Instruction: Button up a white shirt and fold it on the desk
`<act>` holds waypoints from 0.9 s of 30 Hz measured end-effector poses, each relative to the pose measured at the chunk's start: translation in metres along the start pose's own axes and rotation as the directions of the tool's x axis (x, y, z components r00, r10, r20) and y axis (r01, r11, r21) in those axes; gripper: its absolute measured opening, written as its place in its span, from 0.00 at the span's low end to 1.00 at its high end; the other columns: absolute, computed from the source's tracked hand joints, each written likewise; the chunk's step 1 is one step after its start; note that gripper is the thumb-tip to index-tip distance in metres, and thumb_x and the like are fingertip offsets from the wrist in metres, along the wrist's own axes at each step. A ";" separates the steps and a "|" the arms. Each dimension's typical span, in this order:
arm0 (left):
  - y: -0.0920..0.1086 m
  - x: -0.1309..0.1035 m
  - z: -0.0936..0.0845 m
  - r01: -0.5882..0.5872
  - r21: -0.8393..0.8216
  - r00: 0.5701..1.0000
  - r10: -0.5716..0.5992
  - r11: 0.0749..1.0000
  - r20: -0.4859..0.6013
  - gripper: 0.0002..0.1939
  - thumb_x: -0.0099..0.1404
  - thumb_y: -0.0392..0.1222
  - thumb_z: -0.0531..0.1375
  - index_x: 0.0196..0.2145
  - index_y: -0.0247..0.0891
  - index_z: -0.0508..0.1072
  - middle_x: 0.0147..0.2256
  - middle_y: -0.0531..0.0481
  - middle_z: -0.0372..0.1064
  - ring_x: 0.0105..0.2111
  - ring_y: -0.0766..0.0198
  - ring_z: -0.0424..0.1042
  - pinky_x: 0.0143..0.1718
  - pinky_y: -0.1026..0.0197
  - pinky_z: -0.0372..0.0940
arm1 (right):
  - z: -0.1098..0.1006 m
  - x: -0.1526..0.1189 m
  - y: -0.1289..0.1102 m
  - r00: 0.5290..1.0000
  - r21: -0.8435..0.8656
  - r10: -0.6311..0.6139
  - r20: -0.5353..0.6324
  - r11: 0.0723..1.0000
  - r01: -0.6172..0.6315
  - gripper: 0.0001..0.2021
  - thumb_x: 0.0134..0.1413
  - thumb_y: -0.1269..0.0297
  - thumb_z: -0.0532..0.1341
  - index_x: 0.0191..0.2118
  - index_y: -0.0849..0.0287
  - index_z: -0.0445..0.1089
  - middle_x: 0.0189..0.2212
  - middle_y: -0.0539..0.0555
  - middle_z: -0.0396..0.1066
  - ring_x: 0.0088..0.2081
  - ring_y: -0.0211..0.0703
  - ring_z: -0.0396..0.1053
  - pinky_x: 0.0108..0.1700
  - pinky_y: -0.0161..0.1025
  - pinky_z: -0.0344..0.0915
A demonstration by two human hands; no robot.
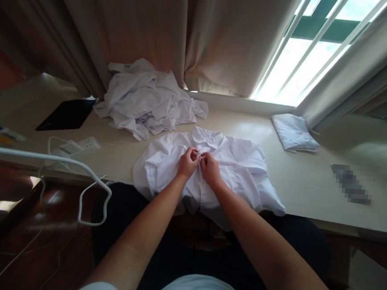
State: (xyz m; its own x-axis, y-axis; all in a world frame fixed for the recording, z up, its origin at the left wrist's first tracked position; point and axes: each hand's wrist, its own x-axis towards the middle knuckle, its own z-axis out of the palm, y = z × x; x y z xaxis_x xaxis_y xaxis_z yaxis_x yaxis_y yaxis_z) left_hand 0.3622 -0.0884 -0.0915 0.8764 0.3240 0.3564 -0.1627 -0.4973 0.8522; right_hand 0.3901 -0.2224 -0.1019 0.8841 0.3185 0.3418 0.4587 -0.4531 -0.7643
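Observation:
A white collared shirt (242, 166) lies spread on the table in front of me, its collar pointing away and its lower part hanging over the front edge. Both hands meet at its front opening, just below the collar. My left hand (188, 161) pinches one side of the fabric between thumb and fingers. Close beside it, my right hand (209, 167) pinches the other side. The fingertips nearly touch, and they hide whatever small part of the shirt front lies between them.
Behind the shirt is a crumpled heap of white garments (146, 99). A folded white garment (295, 133) lies at the back right of the table (314, 181). On the left are a black flat object (67, 113), a power strip (81, 147) and a white cable (93, 168).

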 end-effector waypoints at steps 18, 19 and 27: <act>-0.006 0.003 0.004 -0.004 -0.010 0.999 0.004 1.000 0.044 0.13 0.62 0.36 0.60 0.46 0.42 0.70 0.35 0.50 0.73 0.35 0.63 0.73 0.41 0.61 0.67 | -0.014 0.013 0.026 0.984 0.044 -0.174 0.045 0.984 0.172 0.07 0.60 0.67 0.55 0.39 0.56 0.71 0.36 0.54 0.73 0.38 0.44 0.68 0.44 0.39 0.63; -0.006 0.003 0.004 -0.002 -0.010 0.999 0.003 1.000 0.039 0.13 0.62 0.36 0.60 0.46 0.42 0.70 0.35 0.50 0.73 0.35 0.63 0.73 0.41 0.61 0.67 | -0.014 0.014 0.027 0.984 0.043 -0.176 0.040 0.984 0.174 0.07 0.59 0.67 0.55 0.39 0.56 0.71 0.36 0.54 0.73 0.38 0.44 0.68 0.45 0.39 0.63; -0.007 0.003 0.005 -0.014 -0.035 0.999 0.015 0.999 0.030 0.12 0.62 0.36 0.60 0.45 0.41 0.70 0.35 0.50 0.72 0.34 0.64 0.72 0.41 0.61 0.67 | -0.016 0.014 0.028 0.988 0.037 -0.155 0.009 0.987 0.155 0.08 0.59 0.66 0.56 0.41 0.57 0.72 0.38 0.55 0.74 0.39 0.45 0.69 0.45 0.40 0.64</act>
State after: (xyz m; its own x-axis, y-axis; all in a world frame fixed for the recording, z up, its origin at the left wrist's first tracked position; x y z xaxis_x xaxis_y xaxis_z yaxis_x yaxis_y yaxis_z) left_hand 0.3678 -0.0880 -0.0985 0.8872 0.2921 0.3573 -0.1904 -0.4736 0.8599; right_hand 0.4171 -0.2437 -0.1097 0.8015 0.3920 0.4515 0.5863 -0.3674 -0.7220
